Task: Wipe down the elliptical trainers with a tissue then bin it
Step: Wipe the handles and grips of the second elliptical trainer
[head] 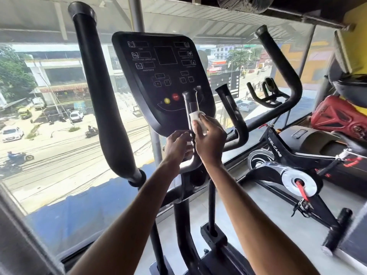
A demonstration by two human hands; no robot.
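A black elliptical trainer stands in front of me, its console (162, 76) with a red stop button and a yellow button at centre. Below the console rises the left fixed pulse grip (189, 102). My right hand (209, 139) holds a white tissue (196, 117) against that grip. My left hand (178, 145) curls round the same grip lower down, near its bend. The right fixed grip (231, 112) stands free beside them. The long moving handlebars rise at the left (99, 92) and right (282, 66).
A big window (49, 116) runs behind the machine, with a street below. A black spin bike (288, 165) stands on the grey floor to the right. Beyond it lie a red bag (337, 118) and dark gear.
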